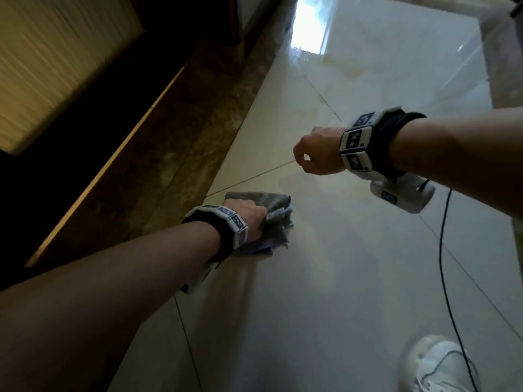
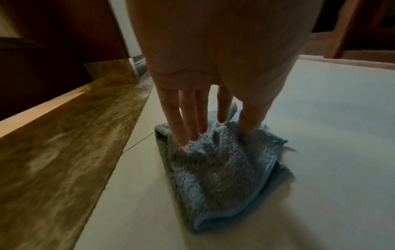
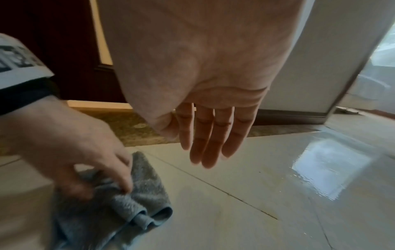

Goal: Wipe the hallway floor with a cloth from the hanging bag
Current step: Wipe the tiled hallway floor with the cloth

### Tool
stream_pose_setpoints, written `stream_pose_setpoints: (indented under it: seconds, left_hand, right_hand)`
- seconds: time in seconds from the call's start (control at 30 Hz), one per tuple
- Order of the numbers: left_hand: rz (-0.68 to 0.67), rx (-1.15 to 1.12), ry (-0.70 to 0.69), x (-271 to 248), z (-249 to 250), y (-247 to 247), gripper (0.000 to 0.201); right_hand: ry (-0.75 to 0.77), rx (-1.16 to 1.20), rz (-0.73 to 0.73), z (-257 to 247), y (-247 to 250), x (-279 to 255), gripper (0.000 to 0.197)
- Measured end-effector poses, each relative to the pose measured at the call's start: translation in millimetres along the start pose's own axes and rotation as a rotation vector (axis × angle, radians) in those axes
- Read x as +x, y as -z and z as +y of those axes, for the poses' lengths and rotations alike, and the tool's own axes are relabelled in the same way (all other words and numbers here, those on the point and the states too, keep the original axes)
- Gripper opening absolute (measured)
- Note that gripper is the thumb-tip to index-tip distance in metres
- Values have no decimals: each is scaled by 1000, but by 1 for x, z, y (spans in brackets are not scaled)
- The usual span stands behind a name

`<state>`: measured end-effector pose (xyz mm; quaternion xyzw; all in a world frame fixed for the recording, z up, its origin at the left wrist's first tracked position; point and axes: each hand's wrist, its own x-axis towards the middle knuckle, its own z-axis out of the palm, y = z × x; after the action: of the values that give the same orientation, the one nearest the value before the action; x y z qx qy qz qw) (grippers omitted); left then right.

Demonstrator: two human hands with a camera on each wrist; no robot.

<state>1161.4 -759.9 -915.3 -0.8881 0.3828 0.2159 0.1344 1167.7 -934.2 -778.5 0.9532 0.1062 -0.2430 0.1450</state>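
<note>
A grey-blue terry cloth [image 1: 278, 210] lies bunched on the pale tiled hallway floor [image 1: 339, 278], close to the brown marble border. My left hand [image 1: 249, 219] is on top of it. In the left wrist view its fingers and thumb [image 2: 215, 135] dig into the cloth [image 2: 213, 177] and gather its folds. In the right wrist view the left hand [image 3: 102, 189] grips the cloth [image 3: 138, 194] with curled fingers. My right hand [image 1: 305, 157] hovers above the floor to the right, holding nothing. Its fingers [image 3: 205, 152] hang relaxed.
A brown marble strip [image 1: 184, 165] and a dark wooden door [image 1: 56, 66] run along the left. A bright reflection [image 1: 308, 24] shines on the floor ahead. A white shoe [image 1: 435, 366] stands at the bottom right, with a thin black cable [image 1: 441, 250] hanging near it.
</note>
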Motion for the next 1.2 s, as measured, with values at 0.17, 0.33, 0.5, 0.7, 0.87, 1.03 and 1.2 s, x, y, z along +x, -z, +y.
stream_pose_setpoints:
  seconds: [0.17, 0.33, 0.5, 0.7, 0.87, 1.03, 1.2]
  left_hand:
    - [28, -137, 93, -1, -1, -4, 35]
    - [74, -181, 157, -6, 4, -23, 48]
    - [-26, -120, 181, -2, 10, -17, 56]
    - [-37, -103, 213, 19, 21, -2, 46]
    - [-28, -63, 198, 27, 22, 2, 38]
    - [-11, 16, 170, 28, 1, 6, 28]
    - [-46, 89, 119, 39, -14, 13, 26]
  right_hand:
    - [135, -153, -118, -8, -11, 10, 31]
    - [192, -199, -211, -23, -67, 74, 21]
    - [221, -141, -197, -22, -116, 145, 34]
    - [308, -25, -133, -2, -101, 109, 18]
    - [250, 30, -94, 29, -113, 87, 10]
    - [145, 71, -117, 67, -122, 61, 14]
    - [56, 83, -129, 100, -137, 36, 23]
